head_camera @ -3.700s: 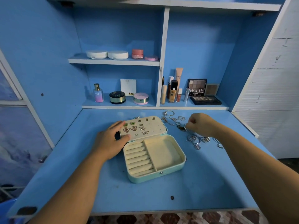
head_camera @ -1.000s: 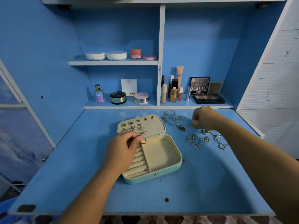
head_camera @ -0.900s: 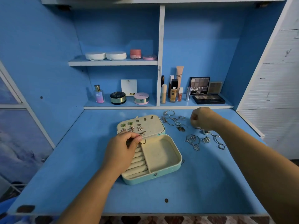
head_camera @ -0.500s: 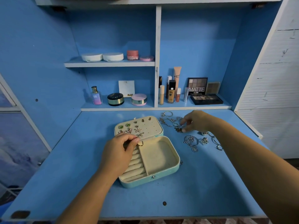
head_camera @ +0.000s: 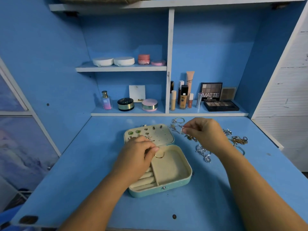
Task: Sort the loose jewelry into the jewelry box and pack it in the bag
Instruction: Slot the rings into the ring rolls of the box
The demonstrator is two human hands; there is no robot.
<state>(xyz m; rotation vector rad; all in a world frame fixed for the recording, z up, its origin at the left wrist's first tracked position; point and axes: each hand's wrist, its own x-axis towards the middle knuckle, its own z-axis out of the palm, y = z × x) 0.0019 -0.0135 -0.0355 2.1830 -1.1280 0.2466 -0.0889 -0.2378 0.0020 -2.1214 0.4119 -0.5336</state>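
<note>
An open teal jewelry box point(head_camera: 168, 189) with cream lining lies on the blue desk point(head_camera: 208, 197). Its lid panel point(head_camera: 164, 135) holds several earrings. My left hand point(head_camera: 138, 157) rests over the ring rolls and pinches a gold ring point(head_camera: 159, 155) at the top of the box. My right hand point(head_camera: 205, 132) is raised behind the box's right side, pinching a small silver ring point(head_camera: 182, 130). Loose silver pieces point(head_camera: 203, 152) and a gold chain point(head_camera: 240, 140) lie to the right. More rings point(head_camera: 178, 121) lie behind the box. No bag is clearly in view.
Cosmetics stand on the shelf behind the desk: a perfume bottle point(head_camera: 106, 102), compacts point(head_camera: 149, 105), foundation bottles point(head_camera: 183, 97), eyeshadow palettes point(head_camera: 220, 105). Jars point(head_camera: 123, 61) sit on the upper shelf. A white wall point(head_camera: 286, 100) flanks the right.
My right hand has lifted a silver ring off the pile of jewelry behind the box. My left hand still holds the gold ring at the ring rolls.
</note>
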